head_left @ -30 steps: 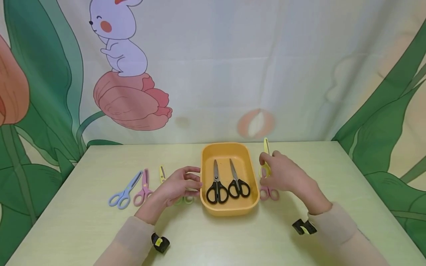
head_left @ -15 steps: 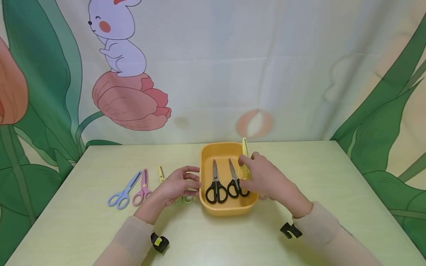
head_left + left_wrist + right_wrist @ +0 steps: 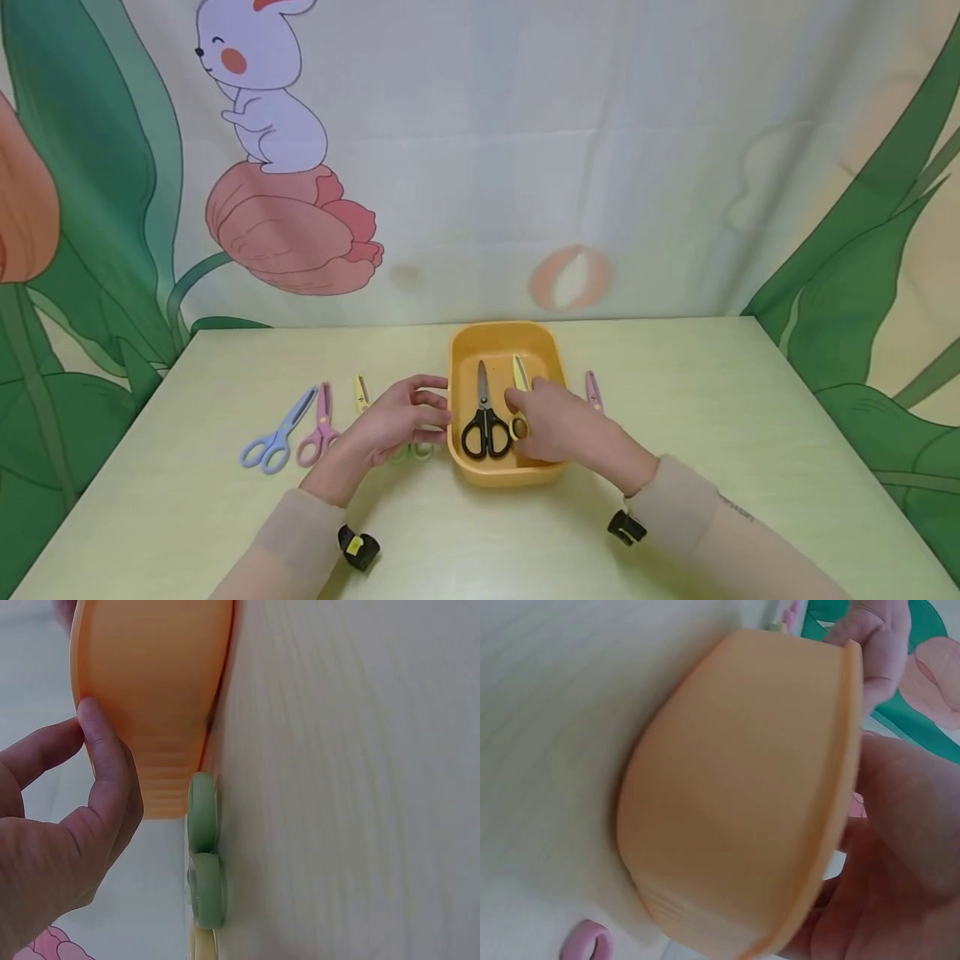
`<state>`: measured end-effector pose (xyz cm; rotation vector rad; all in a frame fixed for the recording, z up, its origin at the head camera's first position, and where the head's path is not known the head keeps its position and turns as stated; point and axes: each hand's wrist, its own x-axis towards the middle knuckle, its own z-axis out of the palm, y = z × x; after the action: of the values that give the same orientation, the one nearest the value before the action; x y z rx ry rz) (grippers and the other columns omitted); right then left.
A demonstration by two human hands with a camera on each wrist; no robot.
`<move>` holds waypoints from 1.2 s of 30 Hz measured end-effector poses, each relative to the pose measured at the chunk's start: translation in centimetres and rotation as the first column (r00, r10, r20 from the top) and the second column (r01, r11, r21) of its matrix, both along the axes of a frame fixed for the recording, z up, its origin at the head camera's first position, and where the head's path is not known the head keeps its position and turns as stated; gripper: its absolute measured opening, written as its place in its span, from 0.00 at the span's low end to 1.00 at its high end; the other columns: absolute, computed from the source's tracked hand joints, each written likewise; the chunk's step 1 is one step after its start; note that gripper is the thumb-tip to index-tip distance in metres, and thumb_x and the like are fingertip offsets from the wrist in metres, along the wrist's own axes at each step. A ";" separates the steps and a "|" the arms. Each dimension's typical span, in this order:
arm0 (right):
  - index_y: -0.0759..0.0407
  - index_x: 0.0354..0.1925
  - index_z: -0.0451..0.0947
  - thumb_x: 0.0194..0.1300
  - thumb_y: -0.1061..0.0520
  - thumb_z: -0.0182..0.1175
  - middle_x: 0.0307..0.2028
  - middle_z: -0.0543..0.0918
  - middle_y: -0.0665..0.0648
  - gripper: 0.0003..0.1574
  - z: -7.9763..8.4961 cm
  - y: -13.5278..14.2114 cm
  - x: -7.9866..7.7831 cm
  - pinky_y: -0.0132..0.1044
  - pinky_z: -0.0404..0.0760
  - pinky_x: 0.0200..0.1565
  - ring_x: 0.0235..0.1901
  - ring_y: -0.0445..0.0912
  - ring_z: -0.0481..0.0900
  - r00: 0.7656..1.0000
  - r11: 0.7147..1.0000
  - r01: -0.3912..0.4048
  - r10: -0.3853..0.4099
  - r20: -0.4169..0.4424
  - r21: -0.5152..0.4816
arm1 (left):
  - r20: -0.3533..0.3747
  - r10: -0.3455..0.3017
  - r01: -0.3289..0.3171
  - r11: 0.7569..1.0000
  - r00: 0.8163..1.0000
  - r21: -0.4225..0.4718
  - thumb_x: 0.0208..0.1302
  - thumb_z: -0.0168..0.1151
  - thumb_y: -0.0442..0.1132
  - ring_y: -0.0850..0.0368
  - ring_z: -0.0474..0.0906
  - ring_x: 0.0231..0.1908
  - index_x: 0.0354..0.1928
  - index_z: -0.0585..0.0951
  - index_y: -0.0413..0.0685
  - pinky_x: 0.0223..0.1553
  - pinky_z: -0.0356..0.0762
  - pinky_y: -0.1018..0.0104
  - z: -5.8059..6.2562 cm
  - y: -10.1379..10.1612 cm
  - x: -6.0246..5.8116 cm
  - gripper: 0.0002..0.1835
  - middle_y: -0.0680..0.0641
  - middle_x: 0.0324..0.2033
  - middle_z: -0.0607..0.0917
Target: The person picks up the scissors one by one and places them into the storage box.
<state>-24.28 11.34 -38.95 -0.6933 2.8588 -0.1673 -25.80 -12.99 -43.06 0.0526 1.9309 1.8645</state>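
An orange tray (image 3: pixel 468 477) stands on the table, with black-handled scissors (image 3: pixel 485 429) lying in its left half. Over its right half, my right hand (image 3: pixel 558 421) holds yellow scissors (image 3: pixel 519 371), blades pointing away from me. The hand hides a second black-handled pair that earlier frames show there. Bent fingers of my left hand (image 3: pixel 408 417) rest with their tips at the tray's left rim. In the left wrist view, a fingertip touches the tray's outer wall (image 3: pixel 161 697). In the right wrist view, the tray wall (image 3: pixel 727 795) covers what my right fingers hold.
Left of the tray lie blue scissors (image 3: pixel 277 437) and pink scissors (image 3: pixel 322 429). A yellow blade (image 3: pixel 362 390) and green handles (image 3: pixel 412 452) show around my left hand. Pink-purple scissors (image 3: pixel 593 390) lie right of the tray, partly behind my right arm. A printed curtain (image 3: pixel 465 167) hangs behind the table.
My right hand has carried the yellow scissors leftward from beside the tray and down into its right half. The left hand has stayed at the left rim.
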 end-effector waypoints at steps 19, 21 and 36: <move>0.56 0.48 0.76 0.55 0.55 0.67 0.40 0.81 0.59 0.21 -1.1 -0.4 -0.2 0.45 0.80 0.37 0.37 0.51 0.79 0.999 0.998 -0.025 0.023 0.038 0.060 | 0.006 0.001 -0.001 1.000 1.000 -0.007 0.64 0.61 0.27 0.55 0.80 0.35 0.69 0.61 0.37 0.46 0.85 0.58 -0.1 0.1 0.0 0.33 0.43 0.44 0.74; 0.56 0.49 0.77 0.55 0.54 0.68 0.42 0.81 0.60 0.22 -1.1 -0.4 -0.2 0.45 0.81 0.38 0.38 0.51 0.79 0.999 0.998 -0.026 0.025 0.026 0.056 | 0.008 0.006 -0.006 1.000 1.000 -0.004 0.63 0.61 0.26 0.55 0.80 0.35 0.69 0.62 0.37 0.45 0.85 0.58 0.0 0.1 0.0 0.32 0.43 0.44 0.75; 0.52 0.47 0.79 0.67 0.46 0.60 0.36 0.80 0.51 0.15 0.6 1.7 -0.3 0.50 0.82 0.38 0.27 0.42 0.75 0.970 0.987 0.031 -0.067 -0.233 -0.157 | 0.009 0.016 -0.016 1.000 1.000 -0.019 0.64 0.61 0.26 0.54 0.80 0.36 0.68 0.63 0.40 0.45 0.85 0.57 0.0 0.2 -0.2 0.31 0.42 0.45 0.75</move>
<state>-24.55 13.03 -38.35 -0.7154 3.1204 -0.3353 -26.04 -12.82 -43.10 0.0226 1.9483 1.8529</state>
